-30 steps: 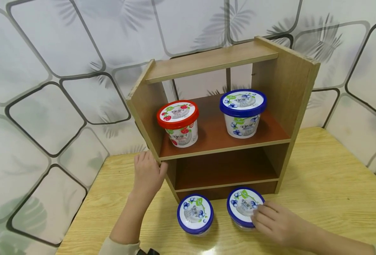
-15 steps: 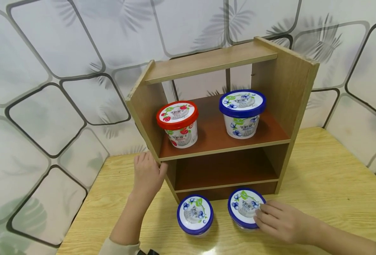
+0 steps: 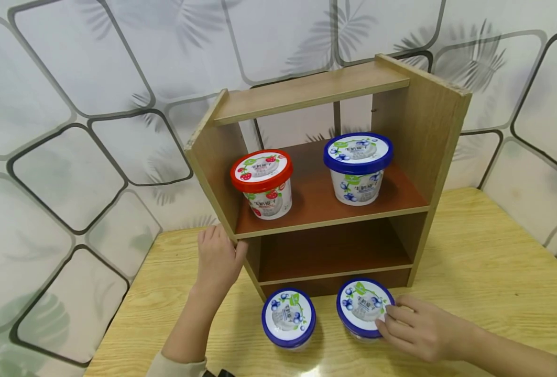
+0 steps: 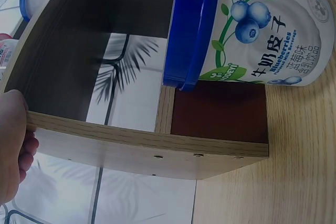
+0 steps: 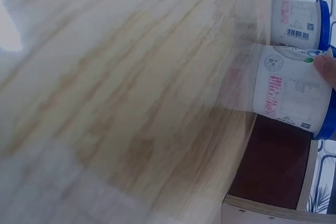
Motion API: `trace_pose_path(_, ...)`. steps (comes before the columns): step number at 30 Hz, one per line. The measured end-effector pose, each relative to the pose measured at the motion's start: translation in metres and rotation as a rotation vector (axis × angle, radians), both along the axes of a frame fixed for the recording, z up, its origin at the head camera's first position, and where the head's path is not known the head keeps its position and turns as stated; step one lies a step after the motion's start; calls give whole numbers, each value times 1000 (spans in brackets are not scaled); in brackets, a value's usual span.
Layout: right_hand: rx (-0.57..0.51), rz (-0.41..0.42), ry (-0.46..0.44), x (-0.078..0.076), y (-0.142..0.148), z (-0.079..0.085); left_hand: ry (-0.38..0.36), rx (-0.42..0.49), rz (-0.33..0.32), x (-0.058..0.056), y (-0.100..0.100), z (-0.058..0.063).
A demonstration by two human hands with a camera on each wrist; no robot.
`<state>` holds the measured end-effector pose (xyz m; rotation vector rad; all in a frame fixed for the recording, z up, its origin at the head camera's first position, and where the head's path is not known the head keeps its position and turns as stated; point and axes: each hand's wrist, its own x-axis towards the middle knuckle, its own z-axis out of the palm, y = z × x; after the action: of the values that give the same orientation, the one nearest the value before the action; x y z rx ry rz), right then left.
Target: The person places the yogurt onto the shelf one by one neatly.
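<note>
In the head view my left hand [image 3: 219, 259] grips the left side panel of a small wooden shelf unit [image 3: 332, 225], its fingers round the front edge. The left wrist view shows the thumb on that panel and curled fingers behind it. My right hand [image 3: 422, 327] holds a blue-lidded blueberry tub [image 3: 360, 303] on the table by its right rim. In the right wrist view a digit presses the side of this tub [image 5: 289, 87]. A second blue-lidded blueberry tub [image 3: 287, 317] stands left of it, seen large in the left wrist view.
On the unit's upper shelf stand a red-lidded strawberry tub [image 3: 264, 183] at left and another blue-lidded tub [image 3: 358, 167] at right. The unit stands on a wood-grain table [image 3: 490, 262] before a patterned wall [image 3: 278, 36].
My right hand has shifted slightly right, its fingertips now nearer the lid's edge. The left hand keeps its grip on the panel, and the tubs look nearly unmoved.
</note>
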<state>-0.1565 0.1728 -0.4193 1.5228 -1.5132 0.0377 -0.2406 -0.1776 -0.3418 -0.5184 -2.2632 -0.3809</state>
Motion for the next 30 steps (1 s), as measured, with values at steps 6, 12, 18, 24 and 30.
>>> trace_pose_path(6, -20, 25, 4, 0, 0, 3, -9, 4, 2, 1, 1, 1)
trace_pose_path(12, -31, 61, 7, 1, -1, 8, 6, 4, 4, 1, 1, 1)
trace_pose_path(18, -1, 79, 23, 2, 0, 15, 32, 1, -1, 0, 0, 1)
trace_pose_path(24, 11, 118, 45, 1, 1, 20, 6, 4, -2, 1, 0, 1)
trace_pose_path(30, 8, 154, 59, 2, -3, 29, 7, 3, -4, 2, 0, 1)
